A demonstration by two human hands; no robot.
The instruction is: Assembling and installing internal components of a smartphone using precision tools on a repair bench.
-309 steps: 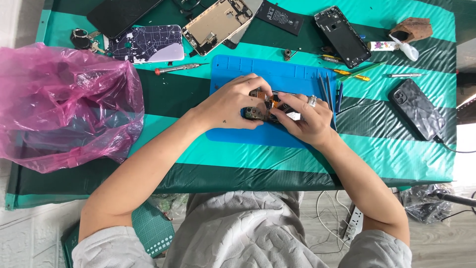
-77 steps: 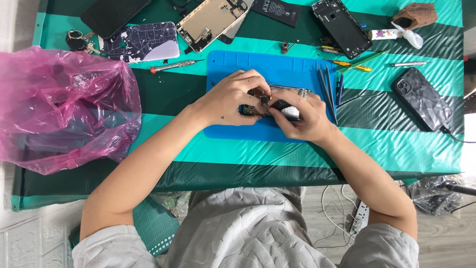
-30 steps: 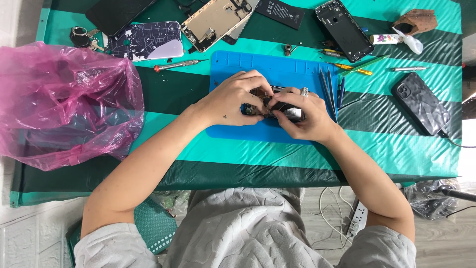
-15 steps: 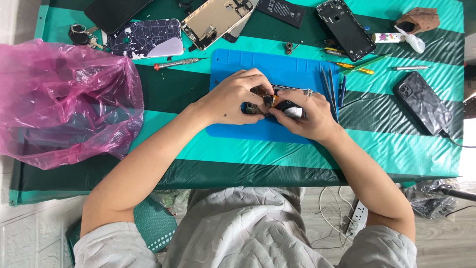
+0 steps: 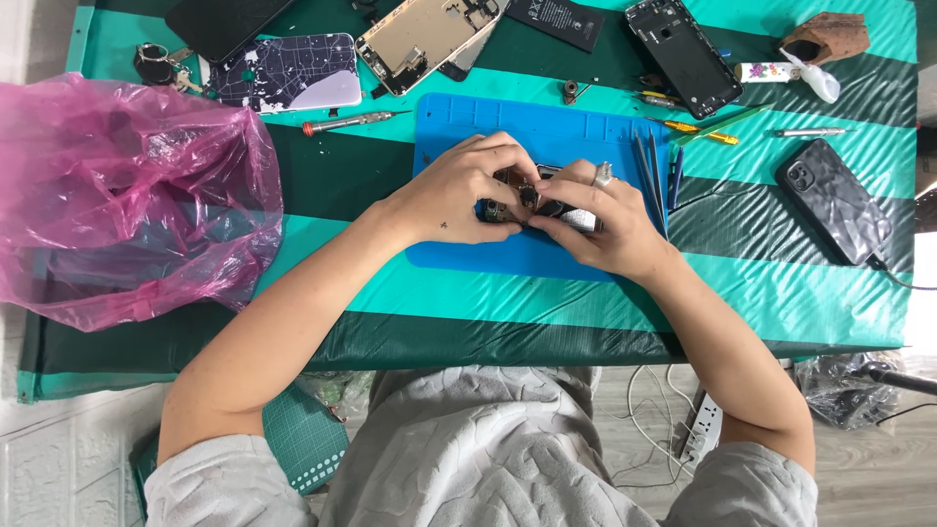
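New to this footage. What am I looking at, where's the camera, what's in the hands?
There is no machine here: a person works with two bare hands. The one camera sits on their head and looks straight down, so the arms enter from the bottom. The left hand and right hand meet over a blue work mat on a table covered in green stripes. Together they pinch a small dark electronic part, mostly hidden by the fingers. Around the mat lie an opened phone frame, a black phone in a case, a red-tipped screwdriver and a pink plastic bag.
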